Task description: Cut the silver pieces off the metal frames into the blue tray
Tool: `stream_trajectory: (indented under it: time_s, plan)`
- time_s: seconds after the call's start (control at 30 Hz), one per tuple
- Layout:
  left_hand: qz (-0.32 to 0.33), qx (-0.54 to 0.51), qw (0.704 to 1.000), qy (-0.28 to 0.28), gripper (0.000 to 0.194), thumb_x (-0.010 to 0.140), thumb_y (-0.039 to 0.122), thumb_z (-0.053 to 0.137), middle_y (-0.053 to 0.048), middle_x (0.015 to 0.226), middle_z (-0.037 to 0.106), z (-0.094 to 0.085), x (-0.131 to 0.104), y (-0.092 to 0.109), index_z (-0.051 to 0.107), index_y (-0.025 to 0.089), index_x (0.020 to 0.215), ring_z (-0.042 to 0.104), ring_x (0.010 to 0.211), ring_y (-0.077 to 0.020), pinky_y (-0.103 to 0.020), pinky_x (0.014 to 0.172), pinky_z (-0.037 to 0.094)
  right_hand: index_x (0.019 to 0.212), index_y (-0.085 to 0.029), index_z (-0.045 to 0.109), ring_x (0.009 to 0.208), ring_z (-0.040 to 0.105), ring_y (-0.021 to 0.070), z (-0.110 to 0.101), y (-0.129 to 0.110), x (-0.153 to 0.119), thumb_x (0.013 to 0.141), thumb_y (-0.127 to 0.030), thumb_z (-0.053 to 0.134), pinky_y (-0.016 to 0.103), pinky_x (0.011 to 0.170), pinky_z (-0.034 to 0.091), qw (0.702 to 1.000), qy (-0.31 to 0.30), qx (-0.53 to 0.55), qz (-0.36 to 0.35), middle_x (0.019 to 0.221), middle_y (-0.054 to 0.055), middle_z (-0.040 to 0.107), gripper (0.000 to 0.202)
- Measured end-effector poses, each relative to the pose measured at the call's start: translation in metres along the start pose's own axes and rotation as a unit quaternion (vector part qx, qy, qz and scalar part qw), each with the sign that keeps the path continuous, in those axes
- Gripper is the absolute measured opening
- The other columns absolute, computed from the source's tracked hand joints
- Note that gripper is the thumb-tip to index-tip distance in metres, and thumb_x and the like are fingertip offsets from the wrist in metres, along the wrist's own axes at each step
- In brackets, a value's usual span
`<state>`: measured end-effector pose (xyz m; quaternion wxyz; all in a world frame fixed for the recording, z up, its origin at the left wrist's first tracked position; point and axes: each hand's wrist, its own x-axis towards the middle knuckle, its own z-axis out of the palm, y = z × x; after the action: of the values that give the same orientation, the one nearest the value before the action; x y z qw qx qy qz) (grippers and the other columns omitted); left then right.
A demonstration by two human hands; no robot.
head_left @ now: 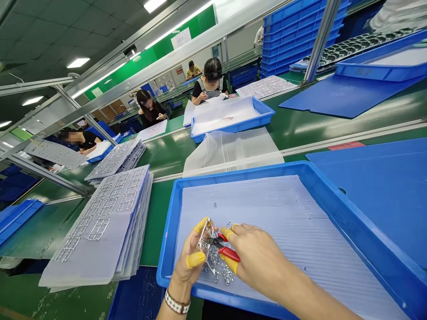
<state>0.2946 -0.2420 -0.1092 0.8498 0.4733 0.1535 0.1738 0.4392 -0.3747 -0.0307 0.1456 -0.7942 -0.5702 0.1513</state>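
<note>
Low in the frame, just left of centre, a frame of small metal parts (213, 260) hangs over the near end of a blue tray (350, 222). The left hand (190, 262) pinches it between capped fingertips, and the right hand (256, 262) is closed round red-handled cutters (223, 248) whose nose sits in among the parts. To do the cut well, it seems best to keep the piece steady over the white liner sheet (293, 231) (a few loose bits already lie there) and bring the blades close against the joint, so that what falls lands inside the tray. To the left lies a stack of sheets carrying similar metal frames (103, 222). Above the tray is a pile of clear plastic bags (233, 151), then a second blue tray (233, 118). Other people (210, 84) sit at work in the upper middle of the frame
</note>
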Motion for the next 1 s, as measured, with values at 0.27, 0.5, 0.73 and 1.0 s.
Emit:
stream_trajectory:
  time_s: [0.27,0.5,0.73,1.0]
  plan:
    - [0.011,0.031,0.999,-0.005,0.082,0.062,0.044,0.081,-0.015,0.131,0.057,0.0040,0.0003,0.0037,0.051,0.018,0.134,0.037,0.133,-0.0378,-0.047,0.111,0.027,0.097,-0.018,0.068,0.082,0.065,0.0276,-0.0030,-0.0013,0.0000,0.081,-0.031,0.062,0.037,0.071,0.047,1.000,0.006,-0.009,0.003,0.089,0.012,0.069,0.021]
    - [0.012,0.039,0.999,0.009,0.076,0.064,0.042,0.080,-0.015,0.129,0.059,0.0076,0.0014,0.0067,0.054,0.019,0.131,0.037,0.134,-0.0371,-0.047,0.113,0.024,0.095,-0.018,0.067,0.080,0.064,0.0264,-0.0030,0.0009,0.0005,0.081,-0.029,0.060,0.035,0.069,0.047,1.000,0.001,-0.013,-0.005,0.087,0.011,0.069,0.019]
    - [0.017,0.057,0.998,0.019,0.082,0.060,0.043,0.082,-0.014,0.138,0.052,0.0062,0.0020,0.0030,0.052,0.020,0.133,0.036,0.134,-0.0375,-0.048,0.114,0.025,0.094,-0.018,0.067,0.080,0.065,0.0260,-0.0028,0.0006,0.0006,0.082,-0.031,0.060,0.034,0.070,0.047,1.000,0.002,-0.011,-0.003,0.088,0.011,0.070,0.019]
    - [0.025,0.070,0.997,0.009,0.082,0.061,0.043,0.082,-0.014,0.138,0.052,0.0022,0.0018,0.0018,0.051,0.021,0.134,0.037,0.133,-0.0369,-0.047,0.113,0.026,0.095,-0.017,0.067,0.081,0.065,0.0277,-0.0052,-0.0008,0.0003,0.081,-0.028,0.060,0.036,0.070,0.047,1.000,-0.011,-0.020,0.003,0.090,0.012,0.070,0.019]
